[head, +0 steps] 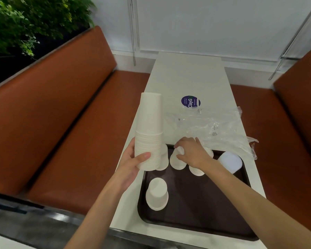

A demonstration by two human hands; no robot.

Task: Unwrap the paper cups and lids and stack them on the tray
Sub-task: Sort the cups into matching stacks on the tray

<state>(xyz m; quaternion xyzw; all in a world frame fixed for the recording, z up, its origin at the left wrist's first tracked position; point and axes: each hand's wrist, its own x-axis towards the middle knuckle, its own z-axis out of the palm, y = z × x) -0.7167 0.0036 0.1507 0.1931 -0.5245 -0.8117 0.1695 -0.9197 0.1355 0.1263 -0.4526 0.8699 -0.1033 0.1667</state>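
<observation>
Head view: my left hand [133, 163] is curled round the lower part of one tall stack of cups [148, 132]. The cups are white paper, upside down, with many rims packed together where my thumb presses the front. I hold the stack upright over the far left corner of the one dark tray [196, 209].

My right hand [192, 153] reaches across to just right of that stack. Its fingers and thumb are bent round the top of a single cup [177, 161] that stands inverted on the tray.

I count four more white cup groups on the tray. One cup [164, 159] is tucked between the two hands, partly behind the tall stack. A short stack [197, 170] lies under my right wrist. A tilted cup [231, 161] sits off to the right of that hand, at the tray's far right corner. A nested pair [156, 194] stands nearer me, below my left hand.

Beyond my right hand, one crumpled sheet of clear plastic wrap [214, 126] lies on the white table [187, 78]. Past it is one round blue sticker [190, 101].
</observation>
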